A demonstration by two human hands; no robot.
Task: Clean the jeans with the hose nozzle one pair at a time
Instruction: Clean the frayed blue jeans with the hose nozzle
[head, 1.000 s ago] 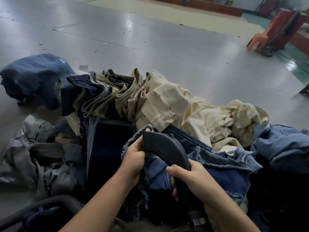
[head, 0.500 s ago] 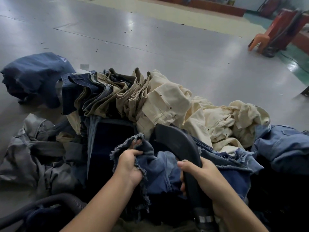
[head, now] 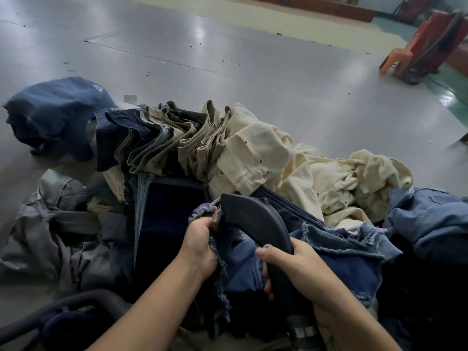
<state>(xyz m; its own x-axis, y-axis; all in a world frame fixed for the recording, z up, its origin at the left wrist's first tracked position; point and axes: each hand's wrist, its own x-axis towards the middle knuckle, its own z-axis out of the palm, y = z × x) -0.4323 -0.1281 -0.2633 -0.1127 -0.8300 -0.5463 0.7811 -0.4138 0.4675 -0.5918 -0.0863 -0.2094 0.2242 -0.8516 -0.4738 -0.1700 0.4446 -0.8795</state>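
The hose nozzle (head: 255, 224) has swung back left toward the left hand (head: 200, 245), which bunches the frayed jeans (head: 329, 254); the right hand (head: 293, 264) grips the nozzle. Behind the jeans, grey floor (head: 228, 72) holds one orange chair (head: 402, 57).

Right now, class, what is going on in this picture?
A person is working on one pair of frayed blue jeans at the front of a big heap of clothes. The left hand grips the frayed edge of the jeans, while the right hand holds the black nozzle, whose head lies on the denim. A hose curves along the lower left. Cream trousers and other garments lie around on the grey floor.
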